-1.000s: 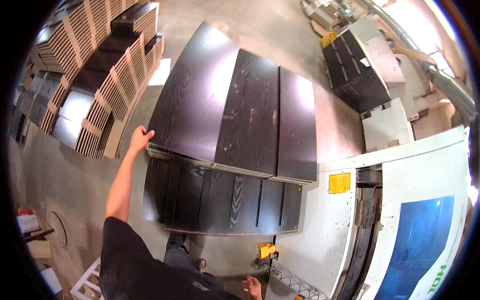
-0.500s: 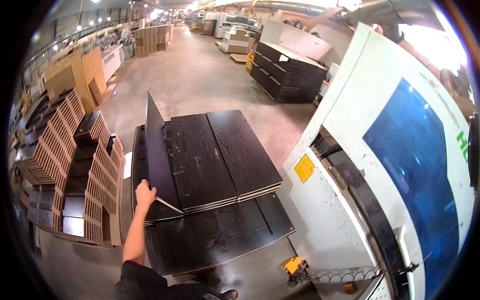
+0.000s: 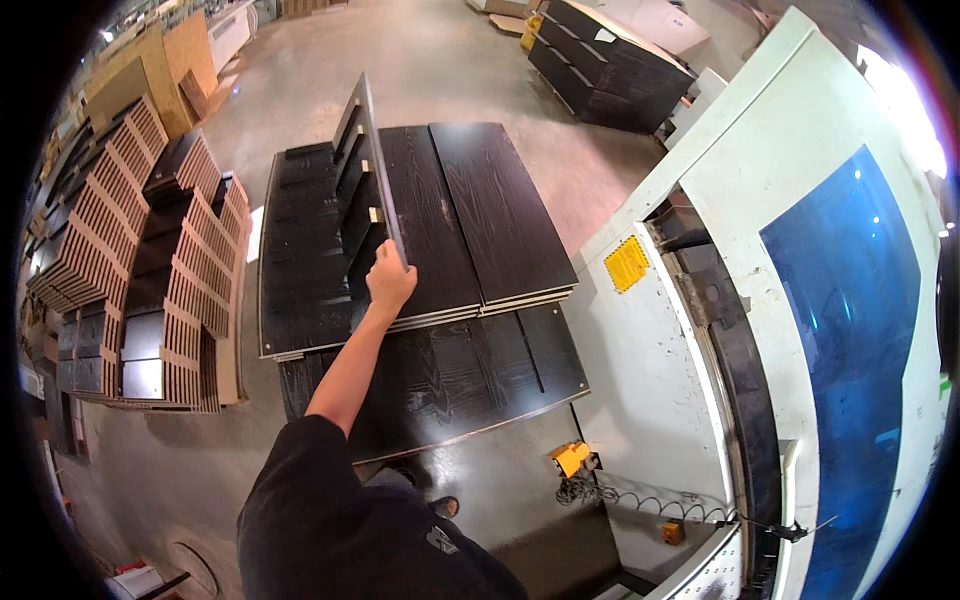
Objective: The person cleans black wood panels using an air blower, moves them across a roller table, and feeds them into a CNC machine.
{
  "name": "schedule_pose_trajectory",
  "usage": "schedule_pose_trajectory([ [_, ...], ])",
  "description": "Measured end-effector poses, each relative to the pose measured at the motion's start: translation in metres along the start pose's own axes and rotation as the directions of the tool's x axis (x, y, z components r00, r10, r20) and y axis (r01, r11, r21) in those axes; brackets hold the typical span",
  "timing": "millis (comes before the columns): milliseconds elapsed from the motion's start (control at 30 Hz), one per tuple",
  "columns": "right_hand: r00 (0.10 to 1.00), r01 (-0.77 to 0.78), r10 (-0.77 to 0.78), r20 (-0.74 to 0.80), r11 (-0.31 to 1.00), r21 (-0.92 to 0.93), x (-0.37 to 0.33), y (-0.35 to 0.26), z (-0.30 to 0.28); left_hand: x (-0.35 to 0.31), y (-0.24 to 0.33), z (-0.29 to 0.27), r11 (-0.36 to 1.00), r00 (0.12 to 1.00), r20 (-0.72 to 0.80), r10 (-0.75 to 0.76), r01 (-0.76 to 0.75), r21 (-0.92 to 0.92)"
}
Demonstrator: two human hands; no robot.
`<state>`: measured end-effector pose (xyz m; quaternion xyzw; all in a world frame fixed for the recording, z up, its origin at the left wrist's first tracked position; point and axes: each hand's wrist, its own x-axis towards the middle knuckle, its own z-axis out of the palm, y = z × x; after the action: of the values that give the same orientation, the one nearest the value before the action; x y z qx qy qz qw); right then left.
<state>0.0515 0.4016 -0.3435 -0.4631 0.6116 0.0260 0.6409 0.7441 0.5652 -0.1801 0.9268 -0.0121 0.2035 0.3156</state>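
Observation:
My left hand (image 3: 390,283) is closed around the near end of a dark board (image 3: 384,190), which stands on its long edge, tilted. Small blocks with pale ends (image 3: 376,214) stick out along the board's left side. Beneath and beside it lie black wood-grain panels (image 3: 478,205) in low stacks. The held board's lower edge is partly hidden, so I cannot tell whether it rests on them. To its left is a flat black panel surface (image 3: 300,240). Nearer to me, a lower black panel (image 3: 450,385) juts out from under the stacks. My right hand is out of view.
On the right stands a large white machine (image 3: 650,380) with a blue window (image 3: 850,270). A yellow foot pedal (image 3: 570,458) with a coiled cable lies by its base. Stacked slatted parts (image 3: 200,270) stand at left; a dark panel stack (image 3: 600,70) is farther back.
My left hand has moved right with the board, which now stands over the middle of the panels and shows its blocks. The black surface at left is uncovered. The view has tipped downward.

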Motion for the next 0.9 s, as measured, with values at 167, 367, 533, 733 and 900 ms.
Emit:
schedule_pose_trajectory([
  [167, 0.989, 0.115, -0.113, -0.100, 0.993, 0.014, -0.025, -0.040, -0.027, -0.017, 0.022, 0.066, 0.987, 0.886, 0.449, -0.112, 0.046, 0.155],
  [367, 0.982, 0.115, -0.107, -0.158, 0.993, 0.038, -0.033, -0.045, -0.031, -0.059, -0.059, 0.093, 0.997, 0.928, 0.367, 0.070, -0.050, -0.064],
  [533, 0.999, -0.038, 0.038, -0.034, 0.999, -0.004, -0.016, 0.027, -0.030, -0.095, -0.180, 0.047, 0.934, 0.952, 0.086, -0.294, 0.266, 0.239],
  [733, 0.951, -0.228, 0.211, 0.228, 0.973, 0.048, 0.007, 0.030, -0.043, -0.114, -0.316, 0.036, 0.714, 0.675, 0.240, -0.697, 0.686, 0.142],
  [900, 0.995, 0.001, 0.019, 0.102, 0.982, -0.189, -0.025, -0.071, 0.002, -0.099, -0.327, 0.073, 0.457, 0.493, 0.374, -0.785, 0.869, -0.186],
])
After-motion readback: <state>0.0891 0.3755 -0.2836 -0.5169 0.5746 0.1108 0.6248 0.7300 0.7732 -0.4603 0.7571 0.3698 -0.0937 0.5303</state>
